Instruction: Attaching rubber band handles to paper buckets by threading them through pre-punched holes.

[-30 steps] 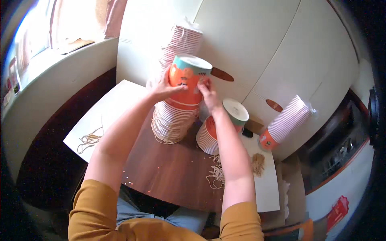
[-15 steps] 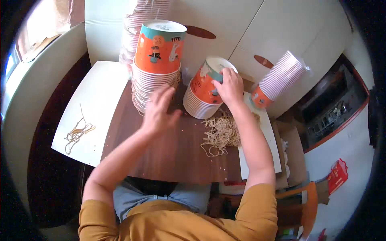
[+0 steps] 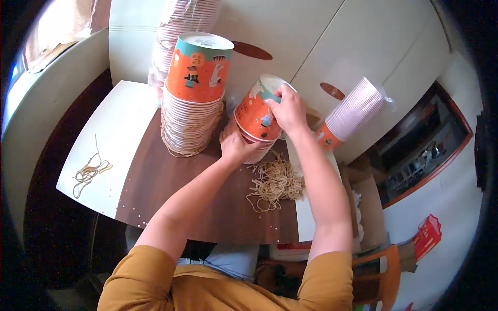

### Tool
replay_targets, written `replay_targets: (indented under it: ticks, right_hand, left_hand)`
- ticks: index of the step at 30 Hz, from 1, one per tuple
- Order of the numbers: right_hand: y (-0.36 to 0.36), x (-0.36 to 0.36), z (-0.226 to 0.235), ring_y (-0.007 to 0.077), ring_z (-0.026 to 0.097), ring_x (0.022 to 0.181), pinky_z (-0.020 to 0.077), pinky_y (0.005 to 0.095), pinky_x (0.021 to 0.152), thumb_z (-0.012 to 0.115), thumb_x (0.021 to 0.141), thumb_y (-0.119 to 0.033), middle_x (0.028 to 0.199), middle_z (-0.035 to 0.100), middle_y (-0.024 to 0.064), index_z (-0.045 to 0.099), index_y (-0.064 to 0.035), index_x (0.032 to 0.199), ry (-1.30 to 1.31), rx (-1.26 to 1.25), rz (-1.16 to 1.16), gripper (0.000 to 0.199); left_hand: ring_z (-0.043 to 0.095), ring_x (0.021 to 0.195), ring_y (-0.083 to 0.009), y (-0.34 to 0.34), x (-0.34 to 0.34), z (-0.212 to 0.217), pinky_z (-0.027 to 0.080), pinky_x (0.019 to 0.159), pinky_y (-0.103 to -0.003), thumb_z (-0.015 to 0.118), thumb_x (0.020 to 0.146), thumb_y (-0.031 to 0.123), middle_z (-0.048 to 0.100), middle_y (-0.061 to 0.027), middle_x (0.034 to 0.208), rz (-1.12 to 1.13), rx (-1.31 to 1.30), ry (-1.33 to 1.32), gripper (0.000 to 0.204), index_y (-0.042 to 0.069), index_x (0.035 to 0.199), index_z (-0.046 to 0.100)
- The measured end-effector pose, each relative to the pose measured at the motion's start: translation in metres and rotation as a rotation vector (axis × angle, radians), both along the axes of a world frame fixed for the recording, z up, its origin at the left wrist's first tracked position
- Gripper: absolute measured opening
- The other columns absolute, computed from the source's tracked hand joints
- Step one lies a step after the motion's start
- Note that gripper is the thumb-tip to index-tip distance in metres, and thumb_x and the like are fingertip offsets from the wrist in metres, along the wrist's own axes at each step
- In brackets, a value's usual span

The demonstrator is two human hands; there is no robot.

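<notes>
On the worktop, read as a clock from its middle, the shorter stack of upside-down paper buckets stands between one and two o'clock. The right hand is curled, and holds its green upper edge with thumb and fingers. The left hand, half closed, grasps around its lower part. Near twelve o'clock stands the taller stack; at three o'clock lies a heap of cord.

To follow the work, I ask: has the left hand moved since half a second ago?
Yes, rightward: judged against the tall orange-topped stack, the left hand moved from in front of it to the shorter stack.
</notes>
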State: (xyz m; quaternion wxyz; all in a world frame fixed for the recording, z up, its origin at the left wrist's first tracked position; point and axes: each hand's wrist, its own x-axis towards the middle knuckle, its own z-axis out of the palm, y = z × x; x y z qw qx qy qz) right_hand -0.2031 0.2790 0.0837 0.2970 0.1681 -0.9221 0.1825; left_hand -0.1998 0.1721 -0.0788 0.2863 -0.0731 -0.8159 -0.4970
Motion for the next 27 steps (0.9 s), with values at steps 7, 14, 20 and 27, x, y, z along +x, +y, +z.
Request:
replay_targets:
  ticks: [7,14,20,27]
  right_hand:
    - [0.021,-0.013,0.034,0.0354,0.063,0.074,0.0495,0.0436,0.068,0.074,0.073,-0.017,0.078,0.064,0.0167,0.058,-0.0025,0.083,0.134,-0.122,0.012,0.024]
    - [0.088,0.065,0.127,0.0142,0.059,0.078,0.0488,0.0275,0.072,0.074,0.081,-0.023,0.090,0.064,0.0103,0.060,0.0035,0.095,0.401,-0.768,0.238,0.033]
    - [0.091,0.106,-0.034,0.0192,0.059,0.107,0.0466,0.0395,0.093,0.056,0.092,-0.030,0.117,0.062,0.0052,0.055,-0.0067,0.120,-0.337,-1.615,0.522,0.037]
    - [0.032,0.171,-0.166,0.0288,0.055,0.114,0.0462,0.0440,0.098,0.044,0.098,-0.029,0.128,0.053,0.0158,0.042,-0.0027,0.133,-0.860,-2.296,0.765,0.044]
  left_hand:
    - [0.029,0.135,-0.0315,0.011,-0.020,-0.019,0.023,0.107,-0.056,0.078,0.053,0.061,0.031,-0.0165,0.143,0.058,-0.159,-0.209,0.123,0.004,0.143,0.017]
    - [0.043,0.126,-0.0301,-0.007,-0.027,-0.024,0.034,0.107,-0.039,0.085,0.064,0.028,0.042,-0.0213,0.135,-0.266,0.170,-0.030,0.099,-0.005,0.138,0.027]
    - [0.056,0.100,-0.0128,-0.070,0.043,0.042,0.045,0.083,-0.026,0.063,0.090,0.029,0.058,-0.0081,0.116,-0.560,0.797,-0.207,0.057,-0.001,0.134,0.042]
    - [0.060,0.084,-0.0092,-0.130,0.121,0.085,0.048,0.077,-0.023,0.061,0.085,0.009,0.066,-0.0027,0.092,-0.652,0.419,-0.366,0.034,-0.002,0.116,0.058]
